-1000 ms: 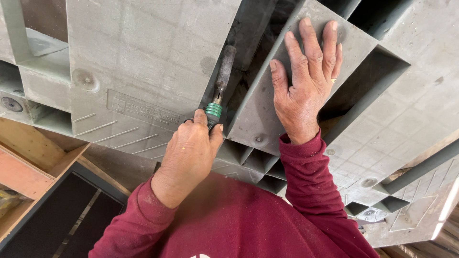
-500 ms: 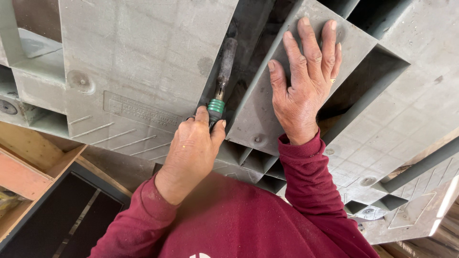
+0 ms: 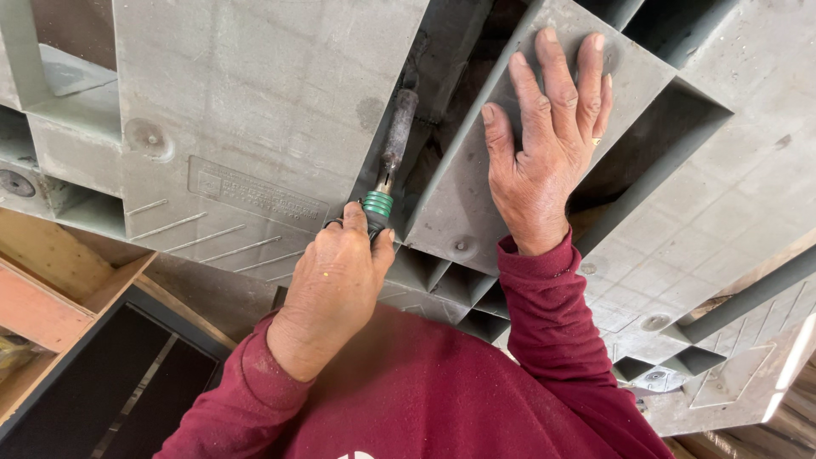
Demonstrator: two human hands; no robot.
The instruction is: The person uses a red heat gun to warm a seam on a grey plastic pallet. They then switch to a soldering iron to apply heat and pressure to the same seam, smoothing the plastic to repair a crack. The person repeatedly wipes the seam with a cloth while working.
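Head view: the left hand (image 3: 336, 285) is clenching the grip of a driver tool (image 3: 387, 174), thumb and forefinger closing just under its green collar (image 3: 377, 204). The dark, dusty shaft is pointing up into the shadowed gap between two grey plastic formwork panels (image 3: 255, 110), and its tip is disappearing into that gap, so what it is meeting there cannot be told. The right hand (image 3: 544, 144) is lying flat and released, fingers spread, pressing on the sloping face of the adjoining ribbed panel (image 3: 463, 212) and grasping nothing. Dark red sleeves (image 3: 544, 340) are covering both forearms; a wooden frame (image 3: 51, 289) is showing at lower left.

By my judgement, the step in hand is working a fastener inside the seam while bracing the panel. The next move is calling for the shaft staying in line with the gap and steady pressure from the flat palm, so that the tip is not slipping off.
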